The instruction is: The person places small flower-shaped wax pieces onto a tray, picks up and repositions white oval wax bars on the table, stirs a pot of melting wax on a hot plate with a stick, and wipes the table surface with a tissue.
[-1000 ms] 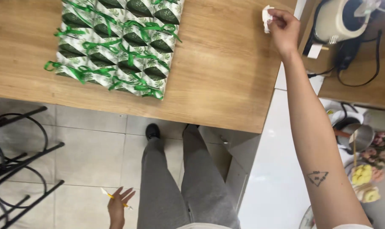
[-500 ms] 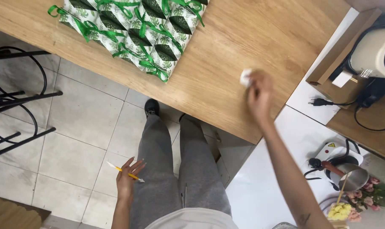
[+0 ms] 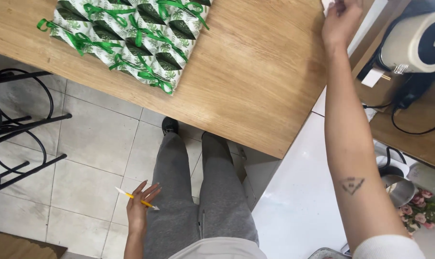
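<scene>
Holding a thin yellow pencil (image 3: pixel 136 199) low beside the grey-trousered legs (image 3: pixel 198 192).
Left hand (image 3: pixel 139 206) pinches it loosely mid-shaft; it looks light, stiff, best gripped there. Right hand (image 3: pixel 341 19) reaches the wooden table (image 3: pixel 255 86) edge, touching something white; its grip unclear.

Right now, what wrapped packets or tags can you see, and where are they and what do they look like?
Gift packets: top left of the wooden table, packed in rows, white paper with green leaf shapes, tied with green ribbons.
Small tag: right side, hanging beside the cream kettle, white and flat.
Right hand: at the table's far edge, touching something white, mostly cut off.
Left hand: low down, holding a yellow pen.
</scene>
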